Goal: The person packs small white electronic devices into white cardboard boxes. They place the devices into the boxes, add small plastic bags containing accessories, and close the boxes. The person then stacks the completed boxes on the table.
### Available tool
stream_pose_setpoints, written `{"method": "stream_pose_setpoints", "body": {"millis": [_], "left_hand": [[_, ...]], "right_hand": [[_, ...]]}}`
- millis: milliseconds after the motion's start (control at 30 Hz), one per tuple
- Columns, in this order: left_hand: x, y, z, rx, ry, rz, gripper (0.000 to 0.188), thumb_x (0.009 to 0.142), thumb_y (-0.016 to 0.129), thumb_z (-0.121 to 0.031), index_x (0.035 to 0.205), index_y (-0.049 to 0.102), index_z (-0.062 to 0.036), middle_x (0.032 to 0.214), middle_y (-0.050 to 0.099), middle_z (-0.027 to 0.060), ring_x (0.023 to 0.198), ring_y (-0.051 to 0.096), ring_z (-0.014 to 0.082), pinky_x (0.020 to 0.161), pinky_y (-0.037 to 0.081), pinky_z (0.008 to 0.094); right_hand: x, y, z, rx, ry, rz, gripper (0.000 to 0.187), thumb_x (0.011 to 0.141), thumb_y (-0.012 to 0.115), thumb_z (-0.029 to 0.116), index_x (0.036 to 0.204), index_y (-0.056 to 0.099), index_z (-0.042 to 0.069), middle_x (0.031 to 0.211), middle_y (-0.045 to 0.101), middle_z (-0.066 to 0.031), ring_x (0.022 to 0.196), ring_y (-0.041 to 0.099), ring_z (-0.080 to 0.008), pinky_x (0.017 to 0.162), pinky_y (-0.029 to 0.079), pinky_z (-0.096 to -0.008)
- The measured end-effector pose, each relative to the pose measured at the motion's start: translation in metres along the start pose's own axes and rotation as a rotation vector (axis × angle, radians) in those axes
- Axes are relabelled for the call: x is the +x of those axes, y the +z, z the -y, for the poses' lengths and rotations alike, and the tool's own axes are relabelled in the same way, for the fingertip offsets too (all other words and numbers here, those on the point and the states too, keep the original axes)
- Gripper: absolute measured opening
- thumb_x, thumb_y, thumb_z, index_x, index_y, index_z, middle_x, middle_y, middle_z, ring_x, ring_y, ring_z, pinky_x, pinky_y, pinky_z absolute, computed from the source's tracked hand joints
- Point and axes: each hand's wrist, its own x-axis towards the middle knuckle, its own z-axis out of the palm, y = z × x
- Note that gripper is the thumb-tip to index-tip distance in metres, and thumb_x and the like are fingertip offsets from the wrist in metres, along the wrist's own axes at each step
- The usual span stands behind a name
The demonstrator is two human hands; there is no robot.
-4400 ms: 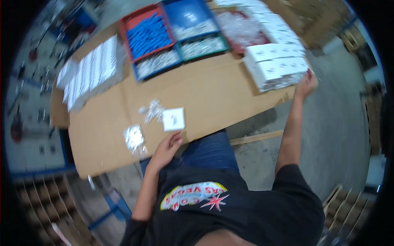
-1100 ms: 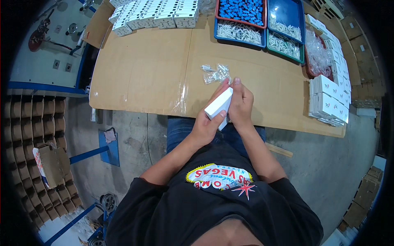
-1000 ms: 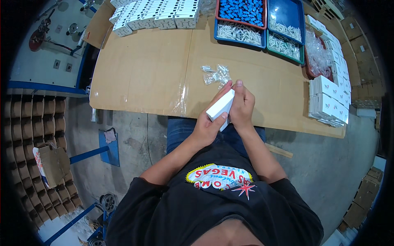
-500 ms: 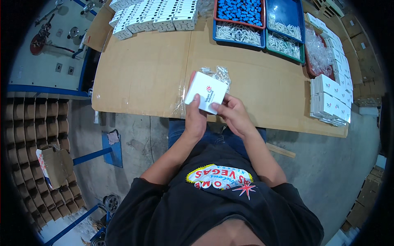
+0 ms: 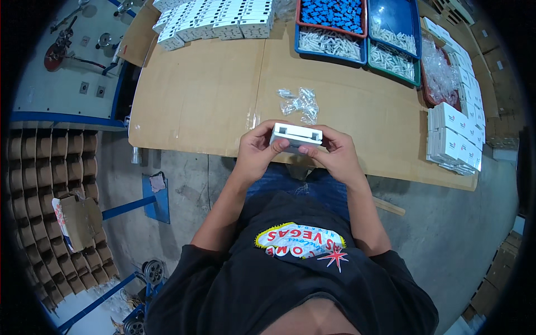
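Between both hands I hold a small flat white box (image 5: 297, 133), tilted so that one narrow side with dark openings faces up toward me. My left hand (image 5: 258, 149) grips its left end, thumb on the near face. At the right end my right hand (image 5: 338, 152) has its thumb pressed to the near face and its fingers behind. Just beyond the box, a few small clear plastic bags (image 5: 301, 104) with pale contents lie on the cardboard-covered table (image 5: 195, 106).
Rows of white boxes (image 5: 218, 25) stand at the back left. Trays of blue pieces (image 5: 332, 14) and white plugs (image 5: 329, 44) sit at the back right, beside a tray of clear bags (image 5: 438, 72). Stacked white boxes (image 5: 455, 134) line the table's right edge.
The white box has been tipped from showing its broad printed face to showing a narrow side. My right hand has moved from its lower corner to its right end.
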Motion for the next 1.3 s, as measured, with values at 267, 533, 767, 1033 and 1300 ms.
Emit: {"method": "stream_pose_setpoints", "body": {"millis": [267,533,767,1033,1300], "left_hand": [[-0.003,0.01,0.01,-0.034,-0.024,-0.033,0.03,0.095,0.073,-0.009,0.122,0.062,0.0001,0.111,0.068,0.0051,0.107,0.063,0.0126,0.097,0.05,0.0291],[0.006,-0.003,0.02,0.126,-0.256,0.035,0.029,0.098,0.067,-0.004,0.126,0.06,0.0007,0.11,0.068,0.0039,0.102,0.062,0.0095,0.088,0.05,0.0263],[0.016,0.001,0.024,0.07,-0.486,0.304,0.074,0.088,0.075,0.002,0.152,0.038,-0.0039,0.11,0.07,0.0087,0.102,0.067,0.0144,0.086,0.054,0.0276],[0.026,0.015,0.024,-0.098,-0.501,0.189,0.071,0.101,0.063,-0.023,0.161,0.027,-0.0102,0.136,0.061,0.017,0.113,0.066,0.0194,0.092,0.055,0.0324],[0.026,0.022,0.054,0.184,-0.471,0.15,0.046,0.103,0.061,-0.017,0.145,0.049,-0.0033,0.129,0.065,0.0108,0.095,0.064,0.0121,0.084,0.052,0.0262]], "right_hand": [[-0.009,-0.007,-0.001,-0.216,-0.038,-0.011,0.024,0.089,0.078,0.005,0.111,0.071,-0.002,0.09,0.074,-0.0041,0.086,0.067,-0.0096,0.078,0.055,-0.0277],[-0.011,-0.013,-0.012,-0.141,0.126,0.042,0.054,0.081,0.083,0.01,0.129,0.06,-0.001,0.122,0.064,-0.0143,0.105,0.066,-0.0208,0.089,0.054,-0.0337],[-0.022,-0.023,0.002,-0.59,-0.276,0.456,0.096,0.065,0.086,0.012,0.151,0.043,0.007,0.149,0.047,-0.0168,0.14,0.042,-0.0385,0.117,0.036,-0.0448],[-0.028,-0.103,0.011,-0.768,-0.282,0.089,0.09,0.071,0.09,0.034,0.147,0.051,0.006,0.132,0.056,-0.0207,0.127,0.051,-0.0371,0.111,0.039,-0.0446],[-0.057,-0.294,0.053,-0.916,-0.275,-1.017,0.054,0.079,0.086,0.03,0.122,0.063,0.006,0.124,0.062,-0.0144,0.117,0.061,-0.0302,0.1,0.049,-0.0397]]}}
